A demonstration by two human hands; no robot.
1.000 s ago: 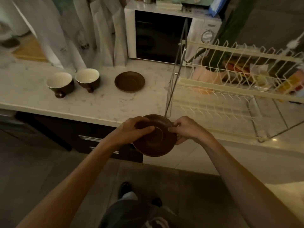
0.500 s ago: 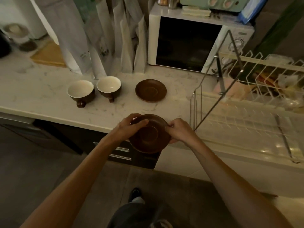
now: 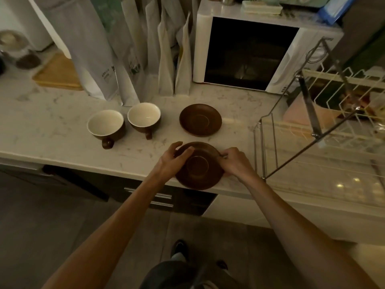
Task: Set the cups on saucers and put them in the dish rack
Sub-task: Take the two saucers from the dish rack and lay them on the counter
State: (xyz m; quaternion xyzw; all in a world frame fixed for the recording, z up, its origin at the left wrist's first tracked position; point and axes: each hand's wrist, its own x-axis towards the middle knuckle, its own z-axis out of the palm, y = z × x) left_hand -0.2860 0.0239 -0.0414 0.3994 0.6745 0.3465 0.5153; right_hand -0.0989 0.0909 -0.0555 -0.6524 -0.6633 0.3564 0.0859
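Observation:
I hold a brown saucer (image 3: 199,173) at the counter's front edge, its near rim overhanging the edge. My left hand (image 3: 174,159) grips its left rim and my right hand (image 3: 233,161) grips its right rim. A second brown saucer (image 3: 200,119) lies flat on the counter just behind it. Two brown cups with cream insides stand upright to the left: one cup (image 3: 105,126) further left, the other cup (image 3: 144,118) beside it, both handles pointing toward me. The wire dish rack (image 3: 312,142) stands at the right.
A white microwave (image 3: 250,53) sits at the back with things on top. Several tall paper bags (image 3: 129,49) lean against the wall behind the cups. A wooden board (image 3: 58,74) lies at the back left. Dark drawers (image 3: 150,199) are below the marble counter (image 3: 41,126).
Both hands have carried the saucer forward from in front of the counter to its front edge. My view has swung left and closer to the cups.

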